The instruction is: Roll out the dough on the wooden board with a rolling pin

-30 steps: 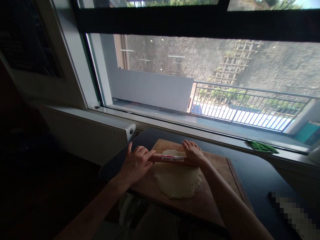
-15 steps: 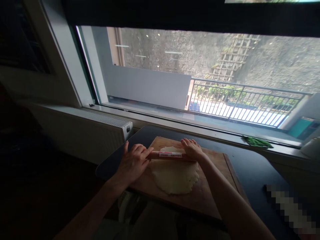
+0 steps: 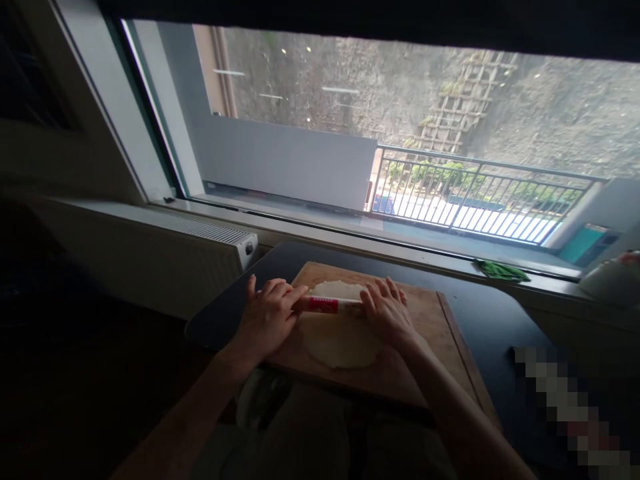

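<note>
A wooden rolling pin (image 3: 324, 305) with a red and white label lies across a flat, pale sheet of dough (image 3: 343, 340). The dough rests on a wooden board (image 3: 425, 320), its edge uneven and rounded. My left hand (image 3: 270, 312) is on the pin's left end, fingers bent over it and thumb raised. Over the right end lies my right hand (image 3: 387, 308), palm down with its fingers reaching forward past the pin. Both pin ends are hidden under the hands. Some dough shows beyond the pin, more on the near side.
The board sits on a dark table (image 3: 480, 310) with rounded corners. Behind it run a windowsill with a green cloth (image 3: 501, 270) and a pale rounded vessel (image 3: 607, 280). A white radiator (image 3: 210, 250) stands at left. A pixelated object (image 3: 565, 400) lies at the table's right.
The rolling pin has turned, showing red label where mostly white text showed, and sits slightly nearer me on the board. My right hand's fingers are more spread. The view has shifted slightly.
</note>
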Action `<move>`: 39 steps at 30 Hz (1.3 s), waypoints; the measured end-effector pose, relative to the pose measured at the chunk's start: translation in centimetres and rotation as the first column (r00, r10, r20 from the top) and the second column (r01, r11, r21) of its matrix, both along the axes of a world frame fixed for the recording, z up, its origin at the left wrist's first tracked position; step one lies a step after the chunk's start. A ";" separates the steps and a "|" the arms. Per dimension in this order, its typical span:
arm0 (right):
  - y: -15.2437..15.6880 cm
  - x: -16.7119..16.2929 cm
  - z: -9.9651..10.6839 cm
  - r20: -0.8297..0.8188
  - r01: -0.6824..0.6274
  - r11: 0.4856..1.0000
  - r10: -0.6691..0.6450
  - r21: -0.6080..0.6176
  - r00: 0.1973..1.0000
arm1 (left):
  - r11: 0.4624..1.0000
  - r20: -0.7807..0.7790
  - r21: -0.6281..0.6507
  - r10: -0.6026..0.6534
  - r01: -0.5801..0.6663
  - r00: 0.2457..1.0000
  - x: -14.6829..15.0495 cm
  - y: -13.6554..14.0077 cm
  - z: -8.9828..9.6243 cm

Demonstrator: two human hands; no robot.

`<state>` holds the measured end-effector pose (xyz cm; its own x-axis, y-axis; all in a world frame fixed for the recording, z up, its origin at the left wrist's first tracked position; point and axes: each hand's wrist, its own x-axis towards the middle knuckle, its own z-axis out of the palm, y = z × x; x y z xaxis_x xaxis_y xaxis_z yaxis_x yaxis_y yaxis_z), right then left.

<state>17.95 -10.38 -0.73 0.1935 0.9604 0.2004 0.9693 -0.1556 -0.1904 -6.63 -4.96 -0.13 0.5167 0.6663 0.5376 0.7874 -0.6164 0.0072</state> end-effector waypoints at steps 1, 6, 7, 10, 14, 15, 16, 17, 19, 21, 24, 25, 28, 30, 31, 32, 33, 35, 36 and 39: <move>1.9 0.5 0.6 -0.012 0.015 0.999 -0.016 -0.051 1.000 | 1.000 -0.001 0.005 0.014 -0.014 1.000 -0.2 0.1 0.0; 7.5 1.8 2.4 -0.056 0.005 0.984 -0.015 -0.179 0.998 | 0.994 0.009 -0.004 0.109 -0.109 0.994 -1.4 1.1 -0.3; 7.1 1.8 2.1 -0.054 -0.002 0.985 -0.007 -0.175 0.999 | 0.993 0.014 -0.009 0.121 -0.121 0.993 -1.5 1.2 -0.3; 2.6 1.0 0.5 -0.005 -0.019 0.998 0.019 -0.067 1.000 | 0.990 0.034 -0.008 0.138 -0.138 0.990 -1.3 0.9 -0.4; -4.5 -0.4 -1.2 0.061 -0.044 0.997 0.040 0.067 0.997 | 0.993 0.025 -0.032 0.111 -0.110 0.993 -0.3 0.1 -0.2; -5.3 -0.6 -1.2 0.061 -0.057 0.996 0.053 0.061 0.997 | 0.994 0.019 -0.045 0.100 -0.099 0.995 -0.1 -0.1 -0.2; -5.5 -0.6 -1.1 0.058 -0.070 0.996 0.067 0.054 0.996 | 0.995 0.015 -0.057 0.088 -0.087 0.996 0.1 -0.3 -0.1; -5.1 -0.5 -0.7 0.048 -0.077 0.996 0.075 0.047 0.996 | 0.995 0.011 -0.066 0.078 -0.077 0.997 0.2 -0.4 0.0; -2.8 0.1 0.1 0.011 -0.067 0.997 0.067 0.038 0.998 | 0.995 -0.004 -0.079 0.060 -0.060 0.998 0.4 -0.4 0.1; 0.9 1.0 1.1 -0.040 -0.018 0.999 0.019 0.026 0.999 | 0.995 -0.016 -0.077 0.065 -0.066 0.998 0.5 -0.2 0.2; 5.9 2.3 2.0 -0.114 0.065 0.996 -0.072 -0.065 0.991 | 0.994 -0.009 -0.044 0.099 -0.100 0.995 0.5 0.1 0.2; 6.8 2.6 2.1 -0.126 0.075 0.993 -0.086 -0.093 0.988 | 0.994 -0.002 -0.033 0.108 -0.108 0.994 0.5 0.2 0.1; 6.1 2.5 1.8 -0.137 0.063 0.991 -0.080 -0.120 0.987 | 0.994 0.016 -0.019 0.112 -0.112 0.994 0.2 0.1 -0.1; 3.2 1.7 1.1 -0.121 0.034 0.995 -0.045 -0.092 0.992 | 0.994 0.028 -0.019 0.106 -0.106 0.994 0.0 -0.2 -0.3; 1.4 1.2 0.7 -0.097 0.013 0.998 -0.019 -0.060 0.995 | 0.995 0.035 -0.017 0.103 -0.103 0.994 0.0 -0.4 -0.4; -0.4 0.7 0.2 -0.065 -0.010 1.000 0.008 -0.023 0.998 | 0.995 0.043 -0.015 0.102 -0.101 0.994 0.0 -0.6 -0.5; -1.9 0.3 -0.1 -0.031 -0.032 0.999 0.032 0.014 0.999 | 0.995 0.051 -0.012 0.101 -0.100 0.994 0.0 -0.8 -0.6; -3.5 -0.1 -0.5 0.013 -0.051 0.997 0.050 0.054 0.999 | 0.995 0.059 -0.009 0.097 -0.096 0.994 0.0 -1.0 -0.6; -3.5 -0.1 -0.4 0.008 -0.042 0.998 0.041 0.049 0.999 | 0.995 0.060 -0.008 0.095 -0.095 0.994 0.1 -1.1 -0.7; -0.1 0.9 0.4 -0.075 0.014 0.999 -0.017 -0.048 0.997 | 0.996 0.046 -0.013 0.085 -0.084 0.995 0.0 -0.8 -0.7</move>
<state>18.85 -10.51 -0.28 0.2211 0.9653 0.1389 0.9499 -0.1809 -0.2549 -6.61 -5.79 -0.86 0.4328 0.7127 0.5520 0.8352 -0.5475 0.0520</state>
